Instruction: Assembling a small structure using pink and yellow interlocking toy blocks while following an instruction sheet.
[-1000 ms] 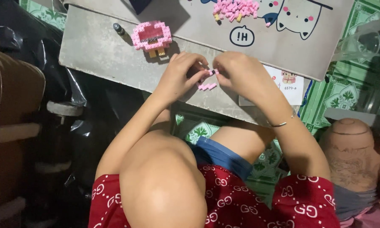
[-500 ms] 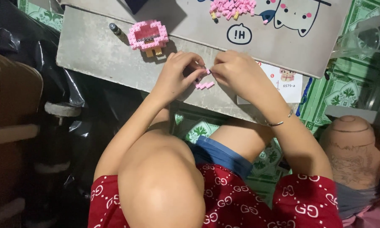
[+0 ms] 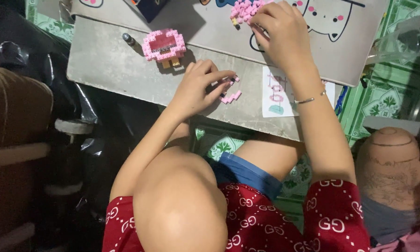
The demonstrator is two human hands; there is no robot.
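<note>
Right hand (image 3: 280,35) has moved up to the loose pink brick pile (image 3: 244,9) at 12 o'clock, fingers closing on it; left hand (image 3: 198,88) pinches a small pink block piece (image 3: 228,84) mid-desk (image 3: 112,70). Light, stiff, snaps apart easily, so grip the edges.

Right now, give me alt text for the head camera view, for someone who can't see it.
A person seated at a grey table pinches a small pink block piece with the left hand while the right hand reaches into a pile of pink blocks. A finished pink block model stands on the table to the left.
</note>
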